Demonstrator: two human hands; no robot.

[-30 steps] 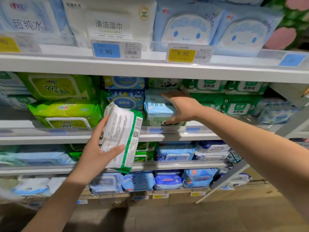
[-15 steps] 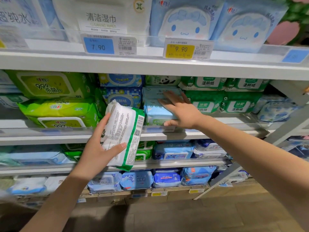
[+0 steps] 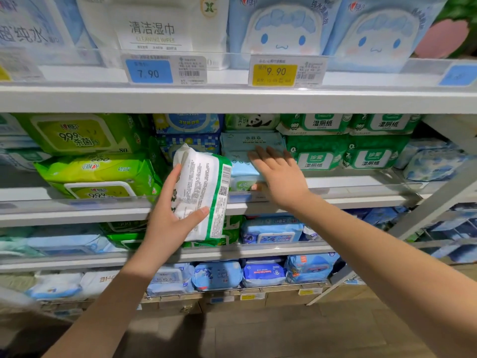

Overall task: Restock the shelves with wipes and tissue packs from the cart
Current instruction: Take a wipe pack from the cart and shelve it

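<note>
L hand (image 3: 170,223) grips white-green wipes pack (image 3: 204,192), thumb across; R hand (image 3: 280,177) flat, fingers straight, presses blue pack (image 3: 251,143) on shelf (image 3: 361,183)

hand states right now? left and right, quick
Left hand: grips the white-and-green wipes pack.
Right hand: open, fingers flat on the light blue pack.

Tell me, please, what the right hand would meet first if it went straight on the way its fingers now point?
The right hand points into the middle shelf, and its fingertips seem to touch the pale blue wipes pack there, so it would press into that pack first; exact depth is unclear.
</note>
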